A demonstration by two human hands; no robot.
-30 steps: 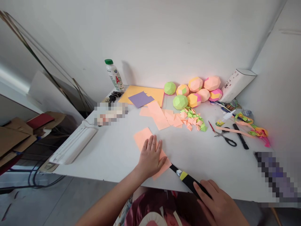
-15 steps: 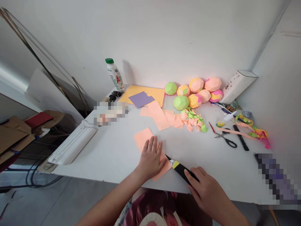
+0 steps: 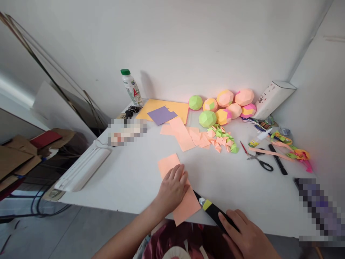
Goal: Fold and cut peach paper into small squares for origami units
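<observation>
A sheet of peach paper (image 3: 188, 207) lies at a slant on the white table, its near corner reaching the front edge. My left hand (image 3: 174, 187) rests on its middle, fingers drawn together and curled at the paper's right side, closed on it. My right hand (image 3: 244, 230) is wrapped round the black-and-yellow handle of a utility knife (image 3: 215, 212). The knife's dark blade points up and left, alongside the paper's right edge; its tip is partly hidden by the paper and my left hand.
Farther back lie peach paper strips (image 3: 182, 135), folded paper pieces (image 3: 221, 138), a purple sheet (image 3: 162, 115) and faceted paper balls (image 3: 207, 118). Scissors (image 3: 260, 160) and a black cutter (image 3: 278, 160) are at right. A bottle (image 3: 132, 88) stands back left; a white laminator-like device (image 3: 83, 171) sits left.
The peach paper has slid right and toward me. My left hand has gone from lying flat to curled fingers. The knife and my right hand have moved right and nearer.
</observation>
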